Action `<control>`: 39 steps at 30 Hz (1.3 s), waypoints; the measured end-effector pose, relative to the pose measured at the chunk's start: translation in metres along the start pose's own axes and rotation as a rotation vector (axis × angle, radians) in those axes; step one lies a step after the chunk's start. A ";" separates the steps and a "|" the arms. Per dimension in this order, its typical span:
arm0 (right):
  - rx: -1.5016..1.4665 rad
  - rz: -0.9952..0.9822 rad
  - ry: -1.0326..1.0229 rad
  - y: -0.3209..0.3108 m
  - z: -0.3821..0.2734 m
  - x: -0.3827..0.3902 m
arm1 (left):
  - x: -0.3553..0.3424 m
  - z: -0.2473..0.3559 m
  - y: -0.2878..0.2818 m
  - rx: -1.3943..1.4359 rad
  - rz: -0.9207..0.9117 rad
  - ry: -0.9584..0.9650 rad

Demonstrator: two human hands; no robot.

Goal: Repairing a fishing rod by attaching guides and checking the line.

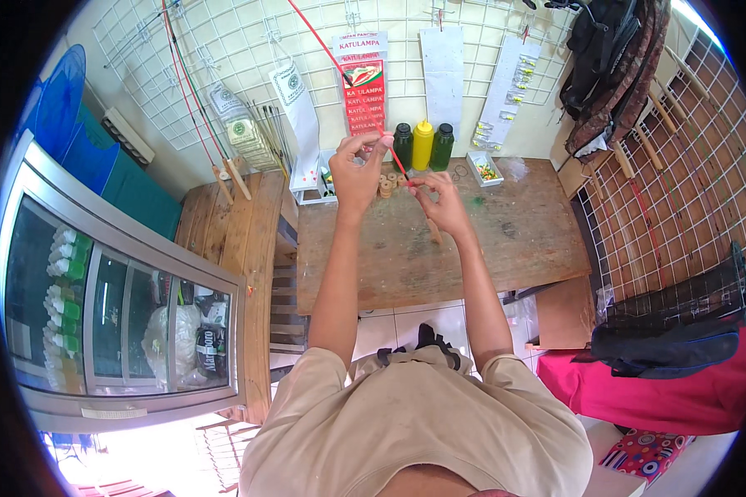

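Note:
A thin red rod (323, 37) slants down from the top of the view to between my hands. My left hand (358, 170) is closed on it, pinching with thumb and finger. My right hand (439, 201) pinches it lower down, near a dark section. A wooden handle (433, 229) shows below my right hand, apparently on the same rod. Small cork pieces (385, 186) stand on the wooden workbench (356, 265) behind my hands, partly hidden by them.
Two dark green bottles (443, 147), a yellow bottle (422, 145) and a white box (484, 169) line the bench's back. A glass cabinet (116, 315) and side table (215, 232) stand left. Wire racks (638, 248) with rods and bags are right. Pink cloth (638, 398) lies lower right.

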State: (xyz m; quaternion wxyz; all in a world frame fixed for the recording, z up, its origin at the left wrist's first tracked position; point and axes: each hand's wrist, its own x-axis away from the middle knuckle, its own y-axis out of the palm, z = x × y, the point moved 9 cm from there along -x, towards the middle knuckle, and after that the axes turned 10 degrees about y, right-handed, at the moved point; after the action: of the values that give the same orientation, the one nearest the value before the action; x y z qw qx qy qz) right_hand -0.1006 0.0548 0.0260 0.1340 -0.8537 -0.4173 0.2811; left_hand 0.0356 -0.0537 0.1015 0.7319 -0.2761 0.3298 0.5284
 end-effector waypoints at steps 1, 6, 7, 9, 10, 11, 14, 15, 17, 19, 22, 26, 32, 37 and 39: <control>0.028 0.005 -0.010 0.001 0.006 -0.001 | 0.001 -0.004 -0.001 -0.006 0.015 -0.010; 0.052 0.046 -0.004 0.003 0.036 -0.009 | 0.004 -0.018 0.006 -0.033 0.046 -0.010; 0.059 0.036 -0.013 0.003 0.039 -0.011 | 0.005 -0.025 0.004 -0.016 0.074 -0.039; 0.063 0.022 -0.024 0.003 0.045 -0.016 | 0.010 -0.037 0.002 -0.004 0.102 -0.067; 0.069 0.032 -0.008 0.001 0.051 -0.017 | 0.013 -0.045 0.002 -0.031 0.093 -0.103; 0.076 0.042 0.008 0.000 0.057 -0.018 | 0.018 -0.053 0.002 -0.059 0.084 -0.141; 0.096 0.027 0.106 0.000 0.086 -0.018 | 0.031 -0.063 0.011 -0.090 0.077 -0.177; 0.093 0.025 0.109 0.001 0.092 -0.018 | 0.035 -0.065 0.014 -0.093 0.075 -0.180; 0.128 0.065 0.105 0.000 0.102 -0.016 | 0.043 -0.071 0.018 -0.054 0.085 -0.198; 0.123 0.076 0.122 -0.002 0.106 -0.016 | 0.055 -0.069 0.020 -0.282 0.042 -0.222; 0.158 0.096 0.109 -0.003 0.109 -0.015 | 0.064 -0.050 0.031 -0.574 -0.079 0.050; 0.282 0.057 0.084 0.003 0.116 -0.013 | 0.073 -0.019 0.081 -0.703 -0.432 0.551; 0.211 0.024 0.072 0.022 0.136 -0.012 | 0.099 -0.073 0.110 -0.675 -0.700 0.558; 0.179 -0.064 -0.010 0.037 0.155 -0.015 | 0.119 -0.110 0.110 -0.696 -0.731 0.470; 0.179 -0.096 -0.040 0.044 0.156 -0.012 | 0.128 -0.123 0.111 -0.700 -0.759 0.401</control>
State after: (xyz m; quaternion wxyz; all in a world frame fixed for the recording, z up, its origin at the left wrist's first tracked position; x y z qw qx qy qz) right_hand -0.1708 0.0175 -0.1161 0.2147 -0.8116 -0.4334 0.3278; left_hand -0.0653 -0.0389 -0.0810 0.6584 -0.6977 0.1446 0.2426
